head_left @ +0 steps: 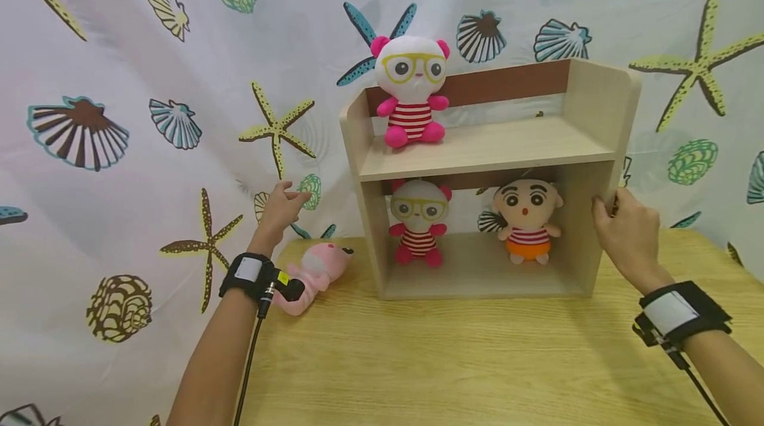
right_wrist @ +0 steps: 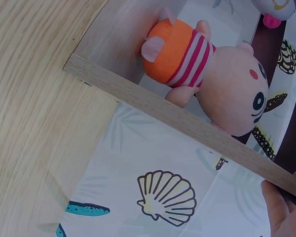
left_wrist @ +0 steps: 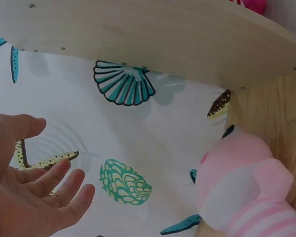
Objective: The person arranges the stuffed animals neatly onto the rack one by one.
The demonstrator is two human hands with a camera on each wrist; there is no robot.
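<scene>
A two-tier wooden shelf stands on the table. My right hand grips the edge of its right side panel, about level with the lower compartment. To the left of the shelf, my left hand is held in the air with fingers loosely spread, holding nothing. Below it a pink plush toy with a striped body lies on the table. One panda plush in yellow glasses sits on the top tier. The lower tier holds a similar panda plush and a boy plush in orange shorts.
The wood-grain table extends in front of the shelf and to both sides. A white curtain printed with shells and starfish hangs behind and along the left. Each wrist wears a black strap with a cable.
</scene>
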